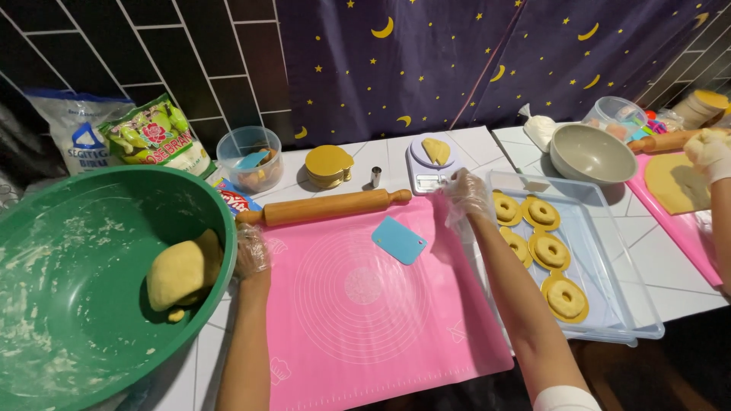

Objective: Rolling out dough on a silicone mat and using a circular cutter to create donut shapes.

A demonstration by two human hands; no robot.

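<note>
My gloved left hand (pixel 251 251) rests open on the green bowl's (pixel 46 228) rim, the dough lump (pixel 179 274) just left of it. My right hand (pixel 466 196) hovers open and empty by the scale (pixel 426 176), well apart from the lump.

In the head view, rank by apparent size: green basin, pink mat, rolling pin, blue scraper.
1. Green basin and pink mat: alike; the basin is cut off by the frame and nearer, so unranked.
2. Rolling pin.
3. Blue scraper.

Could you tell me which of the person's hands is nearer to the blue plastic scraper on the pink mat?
The right hand is nearer, just up and right of the blue scraper. The left hand rests at the green bowl rim, well to the scraper's left.
</note>
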